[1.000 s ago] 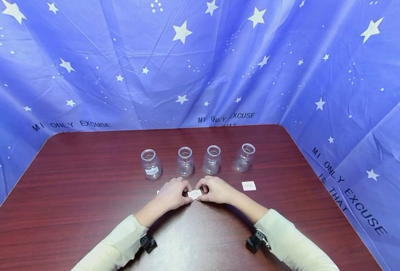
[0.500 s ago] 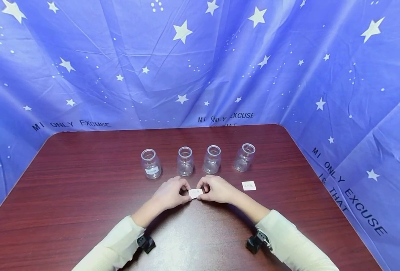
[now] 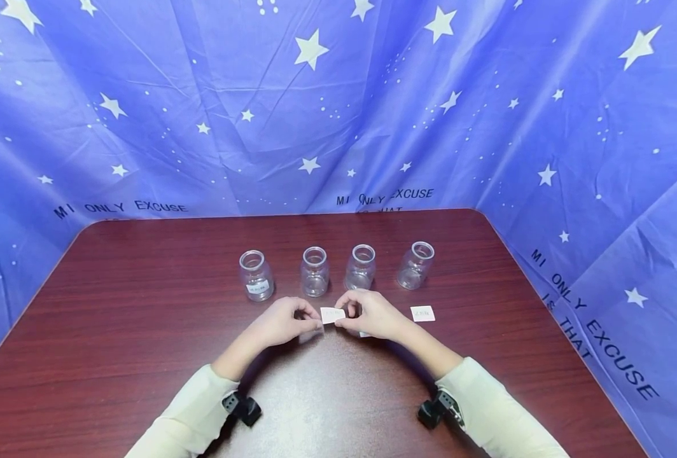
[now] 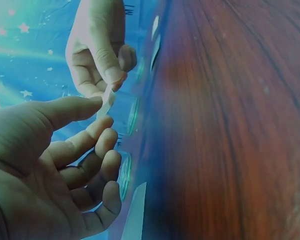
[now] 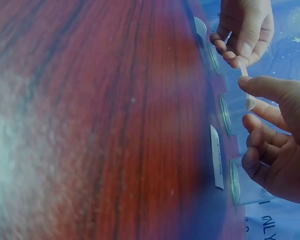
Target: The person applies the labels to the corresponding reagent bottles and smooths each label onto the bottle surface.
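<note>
In the head view a small white paper label point(image 3: 333, 315) with handwriting is held above the table, between both hands. My right hand point(image 3: 373, 315) pinches its right side between thumb and index finger; the right wrist view shows the label point(image 5: 250, 102) edge-on there. The left hand point(image 3: 281, 322) has thumb and index finger at the label's left edge, with the other fingers loosely bent. In the left wrist view that left thumb point(image 4: 80, 109) lies against the label point(image 4: 108, 97). Just behind the hands stand several clear glass jars point(image 3: 315, 273) in a row, upright and uncapped.
The leftmost jar point(image 3: 256, 277) bears a white label. Another label point(image 3: 422, 313) lies on the table before the rightmost jar. Part of one more label point(image 3: 364, 334) shows beneath the right hand, and a white strip point(image 4: 135, 215) sits below the left hand. A starry blue curtain point(image 3: 338, 114) surrounds the dark-red table.
Both hands have raised the label slightly off the table and away from the body. The left hand has shifted a little left, its fingers now nearer the label's edge. The jars stay put.
</note>
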Available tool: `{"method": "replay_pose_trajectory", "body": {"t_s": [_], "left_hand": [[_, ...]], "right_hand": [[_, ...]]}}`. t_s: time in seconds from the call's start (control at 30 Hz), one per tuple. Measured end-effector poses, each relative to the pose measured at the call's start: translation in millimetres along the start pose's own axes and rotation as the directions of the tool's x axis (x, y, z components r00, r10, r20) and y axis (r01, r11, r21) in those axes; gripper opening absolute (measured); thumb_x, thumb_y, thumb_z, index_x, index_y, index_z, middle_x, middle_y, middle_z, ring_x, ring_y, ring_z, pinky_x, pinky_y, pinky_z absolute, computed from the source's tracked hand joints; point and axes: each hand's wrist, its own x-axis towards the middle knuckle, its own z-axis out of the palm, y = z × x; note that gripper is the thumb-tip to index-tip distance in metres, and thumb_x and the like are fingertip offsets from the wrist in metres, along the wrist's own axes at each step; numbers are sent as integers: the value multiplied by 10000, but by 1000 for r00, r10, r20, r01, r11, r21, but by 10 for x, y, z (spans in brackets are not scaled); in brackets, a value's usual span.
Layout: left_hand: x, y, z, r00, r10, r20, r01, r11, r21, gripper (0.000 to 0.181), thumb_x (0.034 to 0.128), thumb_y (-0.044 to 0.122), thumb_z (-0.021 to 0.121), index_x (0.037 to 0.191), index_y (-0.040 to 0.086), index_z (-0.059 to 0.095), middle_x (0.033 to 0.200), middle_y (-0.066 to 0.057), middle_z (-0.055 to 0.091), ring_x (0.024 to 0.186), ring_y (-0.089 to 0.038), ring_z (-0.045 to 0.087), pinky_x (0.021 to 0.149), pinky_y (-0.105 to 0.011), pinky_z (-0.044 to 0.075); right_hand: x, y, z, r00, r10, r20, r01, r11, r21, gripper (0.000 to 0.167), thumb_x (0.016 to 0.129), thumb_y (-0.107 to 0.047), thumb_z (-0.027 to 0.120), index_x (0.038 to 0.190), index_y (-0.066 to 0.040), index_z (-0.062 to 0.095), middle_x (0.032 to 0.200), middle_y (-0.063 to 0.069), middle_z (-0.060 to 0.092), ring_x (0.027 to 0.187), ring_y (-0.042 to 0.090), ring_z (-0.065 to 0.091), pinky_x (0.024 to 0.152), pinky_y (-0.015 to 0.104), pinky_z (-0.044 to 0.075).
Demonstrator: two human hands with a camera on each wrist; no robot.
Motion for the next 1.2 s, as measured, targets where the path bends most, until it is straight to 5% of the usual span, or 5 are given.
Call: {"method": "replay_pose_trajectory", "body": {"t_s": [0.33, 0.67, 0.93, 1.2], "left_hand": [[-11, 23, 16, 1000, -8, 4, 8, 997, -80, 106, 852, 171, 627, 854, 87, 692, 761, -8, 673, 640, -18, 537, 641, -191, 444], [15, 43, 38, 994, -68, -89, 56, 990, -131, 99, 829, 137, 610, 826, 65, 677, 722, -16, 654, 608, -36, 542, 630, -204, 444], [8, 62, 33, 993, -87, -81, 75, 987, -141, 98, 830, 159, 603, 826, 92, 676, 721, -7, 648, 611, -49, 546, 637, -212, 445], [-12, 86, 28, 998, -37, -50, 29, 987, -157, 122, 837, 160, 600, 854, 66, 675, 778, -11, 664, 670, -35, 561, 673, -203, 462]], "right_hand": [[-20, -47, -8, 1000, 16, -26, -16, 999, 36, 214, 773, -198, 755, 946, -166, 632, 726, -29, 546, 573, 11, 436, 514, 175, 382], [-39, -126, -31, 994, 30, -108, -20, 996, 85, 299, 774, -211, 756, 1038, -142, 632, 696, -29, 547, 544, 37, 444, 496, 181, 382], [-62, -215, 27, 988, -50, -148, 65, 993, 99, 93, 835, -153, 689, 926, -133, 684, 651, -55, 530, 553, 6, 441, 503, 174, 390], [-79, -278, 75, 978, -103, -183, 114, 992, 51, 77, 823, -166, 703, 884, -118, 702, 649, -51, 545, 575, -25, 436, 526, 165, 409]]}}
